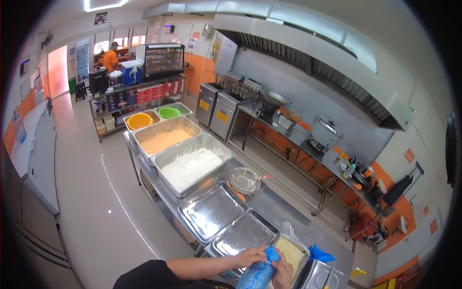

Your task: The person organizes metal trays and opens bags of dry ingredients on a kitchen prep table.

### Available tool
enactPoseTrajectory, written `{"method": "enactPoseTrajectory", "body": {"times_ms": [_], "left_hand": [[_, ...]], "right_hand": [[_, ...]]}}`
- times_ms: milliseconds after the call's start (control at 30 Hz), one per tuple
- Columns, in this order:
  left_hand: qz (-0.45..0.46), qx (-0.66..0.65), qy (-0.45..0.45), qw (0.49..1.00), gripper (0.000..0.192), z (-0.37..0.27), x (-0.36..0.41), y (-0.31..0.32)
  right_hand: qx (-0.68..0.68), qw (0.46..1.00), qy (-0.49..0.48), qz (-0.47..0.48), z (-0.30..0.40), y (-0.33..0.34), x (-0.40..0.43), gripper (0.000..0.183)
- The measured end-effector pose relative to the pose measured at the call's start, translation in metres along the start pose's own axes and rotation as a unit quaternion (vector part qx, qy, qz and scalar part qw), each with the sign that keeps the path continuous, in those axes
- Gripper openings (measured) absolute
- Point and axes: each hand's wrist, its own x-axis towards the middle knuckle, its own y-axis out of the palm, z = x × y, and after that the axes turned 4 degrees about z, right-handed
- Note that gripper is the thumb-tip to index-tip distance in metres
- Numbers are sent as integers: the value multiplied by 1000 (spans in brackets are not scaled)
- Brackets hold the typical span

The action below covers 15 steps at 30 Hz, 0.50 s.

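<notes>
Both bare hands are on a blue plastic bag (pixel 257 275) with bulky contents that cannot be made out. The fingers of my left hand (pixel 251 257) pinch its gathered neck from the left, while my right hand (pixel 282 271) grips the bag just below the neck, on the right side. Beneath and beside the right hand is a metal tray (pixel 306 255) filled with a pale yellow, crumbly mass, with clear plastic at its far corner. An empty steel tray (pixel 245 233) lies to the left of the hands, and another steel tray (pixel 213 211) sits beyond it.
Farther along the steel table stand deep pans of white powder (pixel 193 166) and orange-tan powder (pixel 166 141), plus orange (pixel 139 121) and green baskets (pixel 169 112). A round strainer (pixel 245 180) rests near the far edge. Metal containers (pixel 317 275) lie right of the hands. One person (pixel 110 59) stands far off.
</notes>
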Motion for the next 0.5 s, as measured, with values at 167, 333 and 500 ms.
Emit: {"method": "enactPoseTrajectory", "body": {"times_ms": [167,333,500], "left_hand": [[10,-7,-4,1000,23,-16,2,-3],[13,7,39,999,23,4,4,-2],[9,-39,32,999,30,4,6,-6]], "right_hand": [[101,995,6,-2,-14,-16,-3,13],[132,988,63,-59,-11,-18,-13,28],[136,988,70,-28,-7,-13,-5,44]]}}
